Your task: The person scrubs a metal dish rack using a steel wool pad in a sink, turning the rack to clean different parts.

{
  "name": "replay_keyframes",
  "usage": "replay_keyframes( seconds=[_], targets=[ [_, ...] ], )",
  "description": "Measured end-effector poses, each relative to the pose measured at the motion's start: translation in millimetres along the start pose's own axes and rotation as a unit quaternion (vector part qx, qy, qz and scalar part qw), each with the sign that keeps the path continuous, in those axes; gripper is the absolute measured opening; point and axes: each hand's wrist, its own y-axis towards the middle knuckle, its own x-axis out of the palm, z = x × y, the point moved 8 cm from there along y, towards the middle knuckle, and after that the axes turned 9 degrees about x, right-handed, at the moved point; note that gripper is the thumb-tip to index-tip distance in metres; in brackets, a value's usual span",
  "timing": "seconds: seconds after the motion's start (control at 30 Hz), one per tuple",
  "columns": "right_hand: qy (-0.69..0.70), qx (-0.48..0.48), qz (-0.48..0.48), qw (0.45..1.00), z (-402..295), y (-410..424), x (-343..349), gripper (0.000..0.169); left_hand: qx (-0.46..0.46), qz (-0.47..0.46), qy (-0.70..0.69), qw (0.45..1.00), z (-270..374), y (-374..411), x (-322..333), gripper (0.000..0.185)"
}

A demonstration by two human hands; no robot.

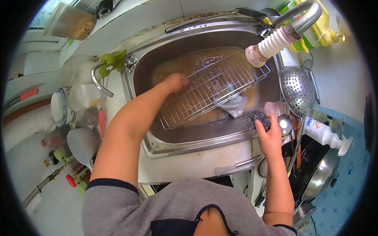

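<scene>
My left hand (pixel 176 82) grips the far long edge of a wire rack (pixel 206 91), which lies slanted across the stainless steel sink (pixel 189 138). Murky brown water (pixel 174 67) stands in the basin beneath it. A grey cloth (pixel 236 106) lies partly under the rack's near edge, towards the right. At the sink's near right corner my right hand (pixel 270 132) holds a steel wool scourer (pixel 258 118) between thumb and fingers, apart from the rack.
The faucet's white flexible spout (pixel 271 45) hangs over the rack's right end. Right of the sink are a perforated skimmer (pixel 297 91), a ladle (pixel 285 125), a white spray bottle (pixel 322 132) and pans (pixel 320 177). Plastic containers (pixel 84 96) stand at left. A whisk-like brush (pixel 236 168) lies on the near counter.
</scene>
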Motion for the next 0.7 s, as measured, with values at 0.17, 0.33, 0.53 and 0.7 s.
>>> replay_keyframes(
  seconds=[0.17, 0.33, 0.53, 0.7],
  targets=[
    [-0.133, -0.037, 0.002, 0.990, -8, 4, -1, 0.040, 0.009, 0.063, 0.007, 0.998, 83, -48, -93, 0.016],
    [-0.188, -0.194, 0.016, 0.963, -34, -17, 1, 0.060, 0.113, 0.214, 0.091, 0.966, 155, -127, -140, 0.008],
    [0.535, 0.136, -0.266, 0.790, -46, -2, 36, 0.071, 0.168, 0.285, 0.154, 0.931, 218, -188, -178, 0.019],
    [0.665, 0.168, -0.240, 0.686, -44, 18, 96, 0.048, 0.219, 0.261, 0.179, 0.923, 236, -240, -137, 0.023]
  ],
)
